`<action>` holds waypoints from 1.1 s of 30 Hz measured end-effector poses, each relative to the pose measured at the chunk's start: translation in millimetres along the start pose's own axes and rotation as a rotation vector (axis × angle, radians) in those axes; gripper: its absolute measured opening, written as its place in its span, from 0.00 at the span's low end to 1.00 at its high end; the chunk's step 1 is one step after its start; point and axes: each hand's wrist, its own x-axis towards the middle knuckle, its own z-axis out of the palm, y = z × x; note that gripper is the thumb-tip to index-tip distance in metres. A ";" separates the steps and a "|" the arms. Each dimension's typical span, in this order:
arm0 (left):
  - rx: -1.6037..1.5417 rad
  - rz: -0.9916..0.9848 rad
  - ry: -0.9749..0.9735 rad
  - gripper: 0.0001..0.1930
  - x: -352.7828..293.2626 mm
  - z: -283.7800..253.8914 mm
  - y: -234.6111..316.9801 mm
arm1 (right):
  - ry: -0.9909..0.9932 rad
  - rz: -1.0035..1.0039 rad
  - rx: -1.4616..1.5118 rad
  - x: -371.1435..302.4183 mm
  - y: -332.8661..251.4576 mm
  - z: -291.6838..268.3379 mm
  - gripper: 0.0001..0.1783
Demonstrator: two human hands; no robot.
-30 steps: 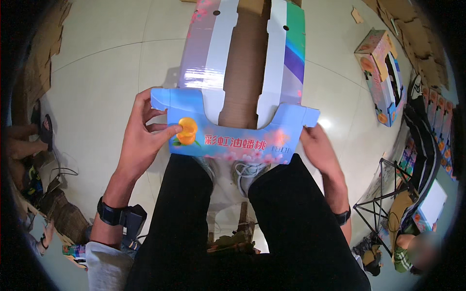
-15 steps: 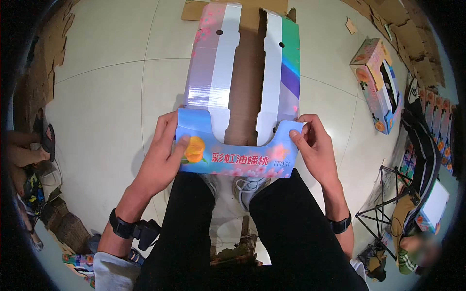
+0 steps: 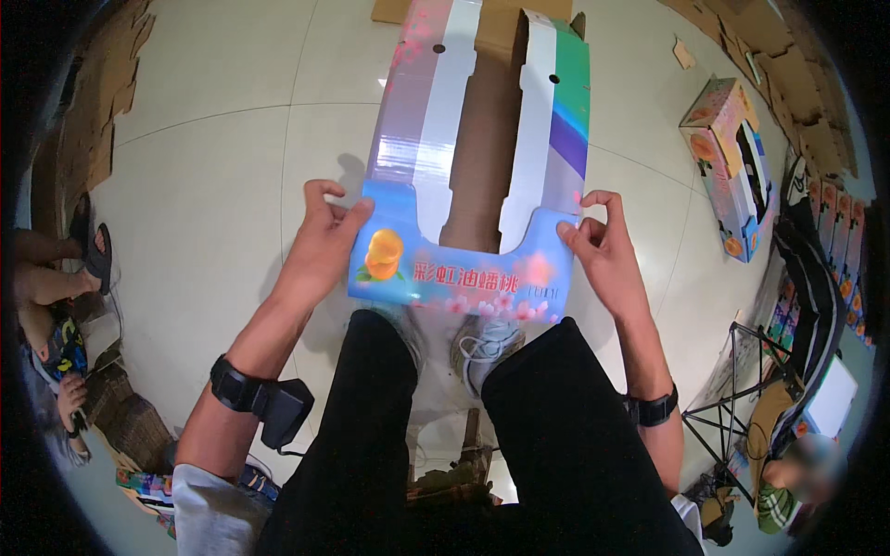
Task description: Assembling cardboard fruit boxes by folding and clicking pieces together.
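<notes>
A printed cardboard fruit box (image 3: pixel 473 269) lies before my feet, long side pointing away from me. Its near end panel is blue with a fruit picture and pink blossoms. White flaps border a long slot along its top, showing brown cardboard inside. My left hand (image 3: pixel 323 236) is at the panel's upper left corner, thumb against the edge and fingers bent beside the box. At the upper right corner my right hand (image 3: pixel 607 255) presses its thumb on the blue panel, with the index finger crooked at the side. Some fingertips are hidden.
A smaller-looking printed box (image 3: pixel 732 171) stands on the tiled floor at right. Flattened cardboard (image 3: pixel 816 83) leans at the far right. A black folding frame (image 3: pixel 742 408) stands at lower right, near another person. At left are a person's sandalled foot (image 3: pixel 97 259) and stacked cardboard (image 3: pixel 130 422).
The box's near panel has shifted slightly up and right in view. My left thumb has moved from the panel's front to its upper corner, and my left fingers are more bent.
</notes>
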 end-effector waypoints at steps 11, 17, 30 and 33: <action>0.817 0.535 0.401 0.36 13.6 16.1 33.1 | -0.930 -0.020 0.062 -54.0 -46.5 16.5 0.33; 0.608 0.655 0.170 0.45 27.8 -12.0 45.6 | -0.661 -0.331 0.101 -53.6 -82.6 -8.8 0.23; 0.839 0.800 -0.063 0.47 15.5 -17.0 29.7 | -0.355 0.045 -0.400 -29.1 -19.7 -44.8 0.33; 0.877 0.852 0.086 0.46 33.3 2.6 18.9 | -0.286 -0.106 -0.399 -49.5 -13.9 -26.8 0.30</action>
